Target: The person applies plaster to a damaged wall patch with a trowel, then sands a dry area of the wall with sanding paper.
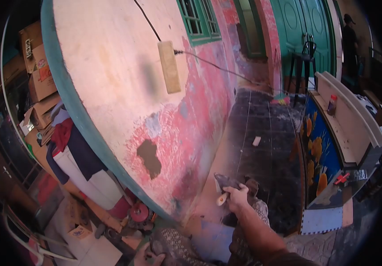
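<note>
You have no writing in view that can be read. The cardboard boxes [40,82] stacked at your left carry printed patches, but they are too small and blurred to make out. The bottle [332,104] on the wooden counter [348,133] at your right wears a label you cannot read. The trowel [225,182] in your right hand [236,197] shows no legible mark.

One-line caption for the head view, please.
Right hand holds a trowel at the base of a worn pink wall; left hand low at the frame edge.
</note>
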Available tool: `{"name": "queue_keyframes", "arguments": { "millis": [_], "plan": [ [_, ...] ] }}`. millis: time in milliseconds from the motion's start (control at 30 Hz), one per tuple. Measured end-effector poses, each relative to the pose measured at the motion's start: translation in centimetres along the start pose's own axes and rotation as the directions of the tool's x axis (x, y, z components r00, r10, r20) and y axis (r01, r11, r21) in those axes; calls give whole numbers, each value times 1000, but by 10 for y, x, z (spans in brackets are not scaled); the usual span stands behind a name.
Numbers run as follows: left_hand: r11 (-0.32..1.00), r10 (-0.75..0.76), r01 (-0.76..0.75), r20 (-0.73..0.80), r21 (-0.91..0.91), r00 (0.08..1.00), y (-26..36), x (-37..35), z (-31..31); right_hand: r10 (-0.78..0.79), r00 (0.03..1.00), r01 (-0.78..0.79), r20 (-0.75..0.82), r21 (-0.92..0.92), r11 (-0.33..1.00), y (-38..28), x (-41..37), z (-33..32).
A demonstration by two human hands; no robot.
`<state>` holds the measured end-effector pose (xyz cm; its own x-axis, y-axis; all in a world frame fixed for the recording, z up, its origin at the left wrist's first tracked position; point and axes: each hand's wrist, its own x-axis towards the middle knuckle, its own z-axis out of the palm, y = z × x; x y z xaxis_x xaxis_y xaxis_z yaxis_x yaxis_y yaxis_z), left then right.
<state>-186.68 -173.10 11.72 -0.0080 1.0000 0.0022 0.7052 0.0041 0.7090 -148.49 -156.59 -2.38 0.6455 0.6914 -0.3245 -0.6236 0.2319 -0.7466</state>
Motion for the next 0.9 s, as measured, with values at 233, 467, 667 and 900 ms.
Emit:
{"name": "queue_keyframes", "arguments": {
  "millis": [233,467,667,900],
  "plan": [
    [998,-43,43,0,-55,999,25,-14,26,-28,997,36,76,-109,993,-21,-30,-3],
    [988,153,-153,11,6,988,16,-4,41,-102,995,101,2,-80,992,-33,-16,-5],
    [979,198,-202,218,-5,956,31,-21,23,-86,996,90,34,-129,987,-25,-21,-17],
    [996,91,-84,471,-36,878,30,-65,-3,-174,984,179,47,-159,971,-12,-7,-24]
  ]
}}
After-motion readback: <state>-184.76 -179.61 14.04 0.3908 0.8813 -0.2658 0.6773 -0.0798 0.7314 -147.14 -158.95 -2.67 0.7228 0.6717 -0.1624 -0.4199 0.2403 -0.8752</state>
